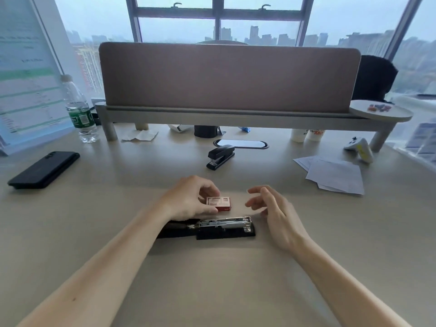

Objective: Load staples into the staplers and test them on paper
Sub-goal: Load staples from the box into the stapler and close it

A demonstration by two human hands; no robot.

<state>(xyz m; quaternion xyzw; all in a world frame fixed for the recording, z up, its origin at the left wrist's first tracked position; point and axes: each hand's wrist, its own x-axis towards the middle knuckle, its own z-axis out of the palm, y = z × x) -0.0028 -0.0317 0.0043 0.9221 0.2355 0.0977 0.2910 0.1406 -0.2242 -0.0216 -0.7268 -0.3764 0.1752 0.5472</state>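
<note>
Presently, left hand (188, 199) pinches small red cardboard staple box (219, 204) above opened black stapler (219, 228); right hand (273, 208) open, empty, just beside.

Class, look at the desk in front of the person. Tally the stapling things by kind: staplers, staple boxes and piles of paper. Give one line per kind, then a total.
Staplers: 2, the opened stapler near the hands and the closed stapler farther back
Staple boxes: 1, the red staple box held by the left hand
Piles of paper: 1, the white paper pile
Total: 4
</note>
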